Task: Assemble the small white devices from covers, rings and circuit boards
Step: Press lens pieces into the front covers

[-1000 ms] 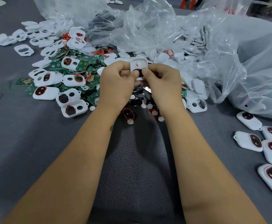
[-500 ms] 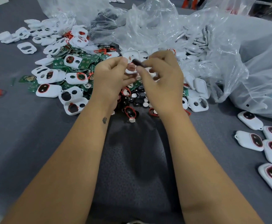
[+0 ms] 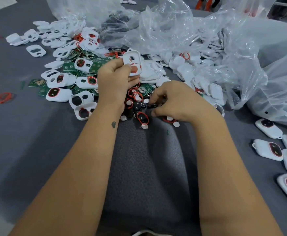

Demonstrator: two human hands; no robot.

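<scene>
The left hand (image 3: 115, 79) grips a white cover (image 3: 132, 63), lifted above the heap with a red ring (image 3: 136, 68) seated in its lower opening, thumb pressed on its face. The right hand (image 3: 175, 102) is down in the pile, fingertips pinching a small dark part (image 3: 153, 105) (too blurred to name) among black discs and white buttons. Green boards (image 3: 98, 64) and more covers lie scattered on the grey desk (image 3: 28, 133) to the left, beside clear plastic bags (image 3: 207, 40). Finished devices (image 3: 268, 149) sit in a cluster at the right edge, well apart from the hands.
</scene>
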